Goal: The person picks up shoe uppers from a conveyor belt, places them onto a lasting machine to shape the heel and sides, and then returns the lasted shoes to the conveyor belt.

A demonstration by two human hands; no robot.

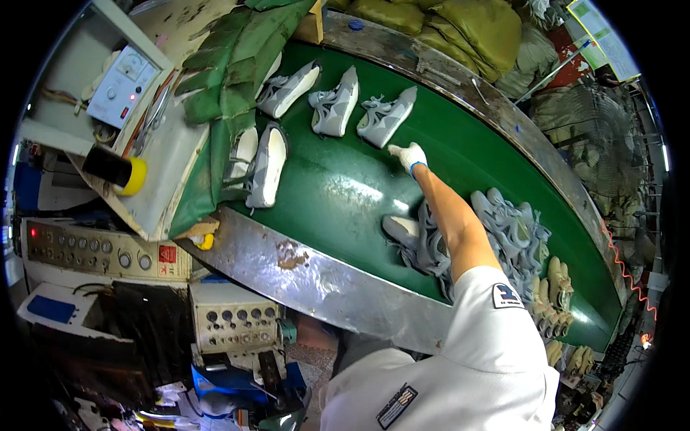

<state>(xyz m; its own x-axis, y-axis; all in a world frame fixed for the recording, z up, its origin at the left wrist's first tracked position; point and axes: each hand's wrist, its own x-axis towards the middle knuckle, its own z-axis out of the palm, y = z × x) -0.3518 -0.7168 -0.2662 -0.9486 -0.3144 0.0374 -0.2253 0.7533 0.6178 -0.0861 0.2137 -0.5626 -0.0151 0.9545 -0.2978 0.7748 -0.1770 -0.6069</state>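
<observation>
My right hand point(407, 156) wears a pale work glove with a blue cuff and reaches over the green conveyor belt point(323, 230). Its fingertips point left, close to the lower end of a grey sneaker point(388, 118) lying tilted on the belt; whether they touch is unclear. Nothing shows in the hand, and a finger is stretched out. To the left lie more grey sneakers with pale soles: one point(336, 103) beside it, another point(290, 90) farther left, and one point(267, 167) by the green flaps. My left hand is out of sight.
Several grey sneakers point(507, 223) cluster under and beyond my forearm, with beige shoe lasts point(553, 294) at the right. Green strip flaps point(230, 79) hang at a machine opening. A metal edge point(345, 294) borders the belt; control panels point(108, 248) stand at left, yellow sacks point(467, 32) behind.
</observation>
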